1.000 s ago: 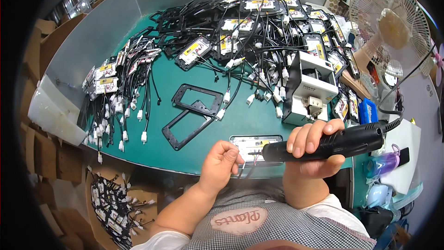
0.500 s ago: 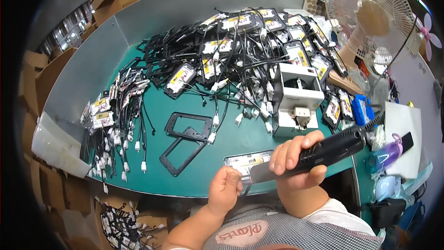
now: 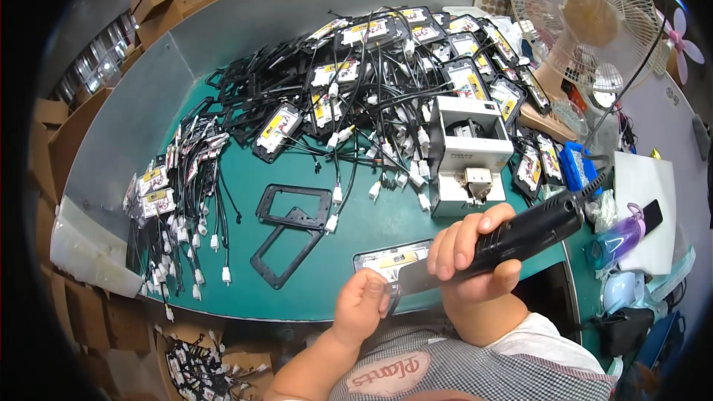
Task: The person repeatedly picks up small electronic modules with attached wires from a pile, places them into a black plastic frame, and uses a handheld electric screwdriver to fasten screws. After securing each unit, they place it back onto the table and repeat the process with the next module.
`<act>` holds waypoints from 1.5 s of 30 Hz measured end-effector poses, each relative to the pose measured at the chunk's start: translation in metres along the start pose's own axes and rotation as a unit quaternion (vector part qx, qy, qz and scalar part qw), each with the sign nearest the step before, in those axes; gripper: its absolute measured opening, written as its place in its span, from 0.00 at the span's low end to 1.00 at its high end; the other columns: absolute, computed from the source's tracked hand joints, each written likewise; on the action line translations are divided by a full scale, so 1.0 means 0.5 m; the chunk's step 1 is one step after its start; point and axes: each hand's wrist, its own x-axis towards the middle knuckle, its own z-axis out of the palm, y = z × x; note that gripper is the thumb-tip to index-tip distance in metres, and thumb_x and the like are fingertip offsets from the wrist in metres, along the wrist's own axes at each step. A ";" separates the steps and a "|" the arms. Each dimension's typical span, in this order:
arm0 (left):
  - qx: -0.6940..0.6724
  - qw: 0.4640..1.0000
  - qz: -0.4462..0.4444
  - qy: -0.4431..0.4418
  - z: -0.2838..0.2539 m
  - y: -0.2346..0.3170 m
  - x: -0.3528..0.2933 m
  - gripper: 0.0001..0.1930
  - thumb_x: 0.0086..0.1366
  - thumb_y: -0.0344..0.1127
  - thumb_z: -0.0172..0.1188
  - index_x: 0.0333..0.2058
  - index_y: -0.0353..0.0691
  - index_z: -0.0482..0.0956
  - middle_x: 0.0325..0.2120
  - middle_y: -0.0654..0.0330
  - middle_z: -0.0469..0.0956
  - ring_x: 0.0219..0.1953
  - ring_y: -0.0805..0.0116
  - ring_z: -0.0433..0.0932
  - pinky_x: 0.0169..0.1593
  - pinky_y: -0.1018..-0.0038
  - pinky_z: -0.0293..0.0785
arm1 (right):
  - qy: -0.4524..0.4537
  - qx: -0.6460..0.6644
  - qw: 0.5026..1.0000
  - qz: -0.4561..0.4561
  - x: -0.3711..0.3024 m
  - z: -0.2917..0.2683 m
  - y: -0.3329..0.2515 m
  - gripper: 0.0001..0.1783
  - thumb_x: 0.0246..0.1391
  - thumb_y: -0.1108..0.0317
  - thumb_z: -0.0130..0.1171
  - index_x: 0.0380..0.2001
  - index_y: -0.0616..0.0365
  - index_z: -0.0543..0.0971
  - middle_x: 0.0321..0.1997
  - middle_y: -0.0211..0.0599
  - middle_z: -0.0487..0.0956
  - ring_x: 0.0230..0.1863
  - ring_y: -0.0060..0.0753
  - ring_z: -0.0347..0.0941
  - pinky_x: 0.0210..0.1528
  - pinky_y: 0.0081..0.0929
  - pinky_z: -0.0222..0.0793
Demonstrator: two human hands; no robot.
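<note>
My right hand [image 3: 475, 252] wraps round a black corded power tool [image 3: 531, 234], thick-bodied with a grey tapered nose pointing left. Its cord leaves the far right end. My left hand [image 3: 362, 303] is closed in a pinch right at the tool's nose tip; what the fingers hold is hidden. A short dark cable [image 3: 394, 301] shows just beside those fingertips. Behind both hands lies a black-framed module [image 3: 394, 258] with a white and yellow label, partly covered by the hands and tool. Two empty black rectangular frames [image 3: 278, 256] overlap on the green table to the left.
A large heap of labelled modules [image 3: 338, 74] with black cables and white connectors fills the back. A second cable bundle [image 3: 174, 204] lies left. A white boxy device [image 3: 469, 156] stands behind my right hand. A fan [image 3: 587, 26], blue bin [image 3: 578, 167] and purple bottle [image 3: 624, 238] are at right.
The view has shifted slightly, so the table's things sit a little further left. Both hands keep nearly the same pose, with the tool's nose still at my left fingertips.
</note>
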 end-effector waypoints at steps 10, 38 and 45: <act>0.122 0.988 0.032 -0.089 -0.012 0.018 0.005 0.15 0.72 0.41 0.49 0.30 0.37 0.70 0.18 0.67 0.70 0.19 0.79 0.66 0.24 0.80 0.63 | -0.016 0.005 0.999 0.041 0.008 0.002 -0.016 0.34 0.54 0.38 0.58 0.42 0.59 0.62 0.19 0.30 0.68 0.14 0.26 0.67 0.15 0.26 0.68; 0.619 0.767 0.167 -0.026 -0.114 0.053 0.010 0.22 0.48 0.35 0.69 0.45 0.42 0.79 0.50 0.53 0.74 0.55 0.51 0.70 0.56 0.59 0.67 | -0.242 0.000 0.964 0.112 -0.006 -0.024 0.009 0.39 0.50 0.40 0.62 0.54 0.61 0.67 0.32 0.32 0.72 0.26 0.28 0.70 0.30 0.28 0.67; 0.609 0.779 0.146 -0.037 -0.118 0.021 0.030 0.22 0.46 0.35 0.68 0.43 0.43 0.78 0.56 0.54 0.71 0.60 0.50 0.67 0.64 0.54 0.59 | -0.273 -0.035 0.956 0.099 -0.041 -0.028 0.078 0.41 0.50 0.38 0.62 0.54 0.60 0.66 0.31 0.35 0.73 0.24 0.31 0.72 0.26 0.31 0.71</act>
